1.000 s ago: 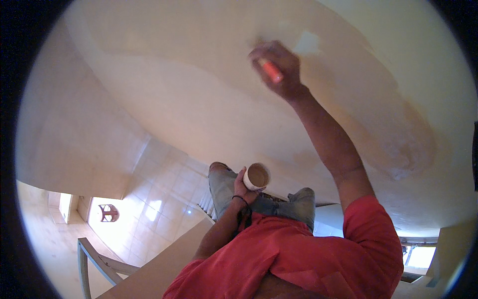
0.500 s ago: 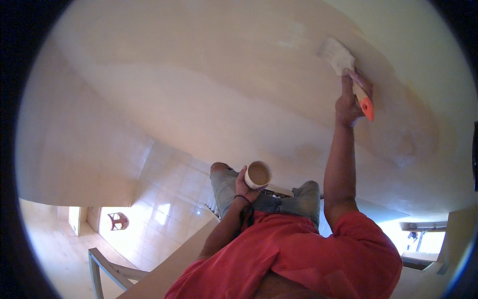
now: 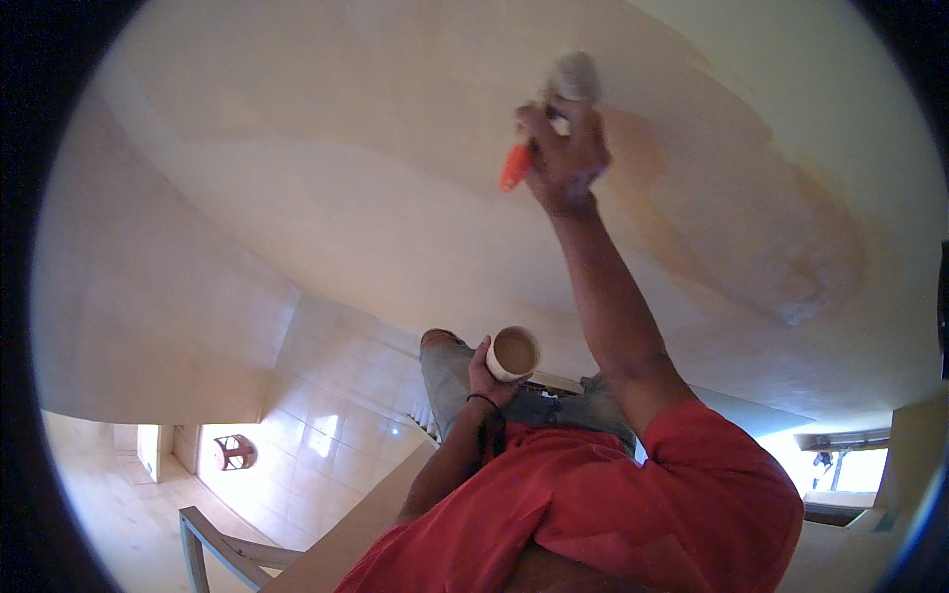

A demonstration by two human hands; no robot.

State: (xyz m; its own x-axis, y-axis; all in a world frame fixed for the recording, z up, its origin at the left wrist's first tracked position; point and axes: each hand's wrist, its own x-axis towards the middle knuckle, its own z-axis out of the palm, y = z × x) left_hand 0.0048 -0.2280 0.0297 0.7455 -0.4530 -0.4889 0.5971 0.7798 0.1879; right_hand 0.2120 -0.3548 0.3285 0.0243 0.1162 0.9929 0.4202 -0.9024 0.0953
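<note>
Brush and cup fill right and left hands, wall ahead, frame lower left.

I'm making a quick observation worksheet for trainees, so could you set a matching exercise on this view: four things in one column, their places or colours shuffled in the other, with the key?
Things
1. Brush
2. Cup
3. Shirt
4. Wristband

Places or colours
A. Dark, around the left wrist
B. Gripped by the right hand, its handle end orange
C. Red, on the person's upper body
D. Held by the left hand, with brownish contents

Right pairs: 1-B, 2-D, 3-C, 4-A
</note>
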